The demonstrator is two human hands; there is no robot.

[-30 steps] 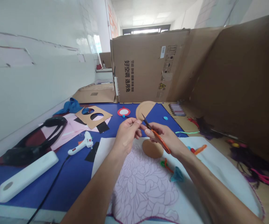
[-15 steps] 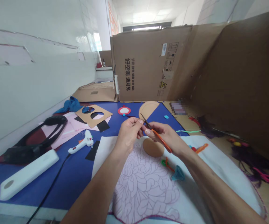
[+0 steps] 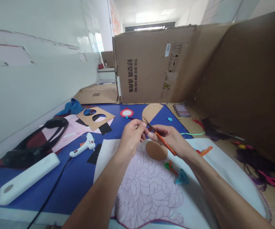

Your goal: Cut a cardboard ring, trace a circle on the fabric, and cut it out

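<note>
Pinched grip on orange-handled scissors [image 3: 165,144] is taken by the right hand [image 3: 171,139].

Their blades [image 3: 149,126] are held just beside the left hand [image 3: 131,137], whose pinched fingers may hold something too small to tell, above a brown disc [image 3: 156,150] on a white sheet [image 3: 199,165] printed with pink floral outlines; a hot glue gun [image 3: 85,146] is laid on the blue tabletop [image 3: 56,187].

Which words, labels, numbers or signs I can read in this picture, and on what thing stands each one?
"好空调 选月兔": large black print on the cardboard box.
The smaller print beside it, the barcode label and the orange sign on the far wall are too small or blurred to read.
</note>
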